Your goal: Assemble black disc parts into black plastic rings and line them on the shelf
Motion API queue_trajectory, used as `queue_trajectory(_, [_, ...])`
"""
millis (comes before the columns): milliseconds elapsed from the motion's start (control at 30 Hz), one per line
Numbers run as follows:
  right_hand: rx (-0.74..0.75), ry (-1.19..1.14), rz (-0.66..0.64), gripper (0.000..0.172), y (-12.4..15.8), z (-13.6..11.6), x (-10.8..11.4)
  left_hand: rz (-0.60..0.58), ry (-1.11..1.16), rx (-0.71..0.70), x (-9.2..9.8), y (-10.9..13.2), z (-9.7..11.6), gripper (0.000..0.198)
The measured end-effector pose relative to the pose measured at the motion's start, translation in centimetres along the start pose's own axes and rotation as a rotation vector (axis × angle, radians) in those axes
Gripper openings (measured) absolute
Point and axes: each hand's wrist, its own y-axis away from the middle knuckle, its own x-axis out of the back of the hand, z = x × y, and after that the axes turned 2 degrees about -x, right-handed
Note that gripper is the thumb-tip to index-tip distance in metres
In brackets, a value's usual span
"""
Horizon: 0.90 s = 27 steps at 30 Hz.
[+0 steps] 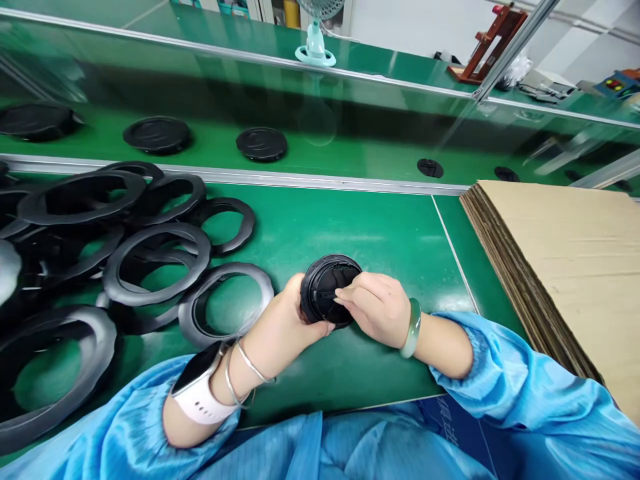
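A round black plastic part with a ridged rim and a moulded face is held just above the green worktop, its face tilted up toward me. My left hand wraps round its left and lower edge, thumb in front. Over the right side of that face, my right hand has thumb and index finger pinched together at the middle of the part. Whatever sits between those fingertips is too small or hidden to make out. Left of my hands lies a heap of black plastic rings, one ring close to my left forearm.
Beyond a metal rail, round black discs and smaller black pieces lie spaced out on a green belt-like strip. A stack of cardboard sheets borders my right arm. Farther back stand a mint fan and a reddish-brown stand.
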Motion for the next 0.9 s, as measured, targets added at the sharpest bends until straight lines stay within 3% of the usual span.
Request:
queue_trajectory(267, [-0.023, 0.0, 0.0, 0.018, -0.4, -0.7, 0.9, -0.116, 0.072, 0.033, 0.2, 0.4, 0.7, 0.047])
queue_trajectory(567, [0.03, 0.123, -0.048, 0.023, -0.9, -1.3, 1.5, -0.101, 0.006, 0.013, 0.2, 0.4, 0.7, 0.05])
queue_trajectory(900, [0.073, 0.04, 0.009, 0.019, -1.1, -0.7, 1.5, -0.065, 0.03, -0.011, 0.1, -0.1, -0.1, 0.06])
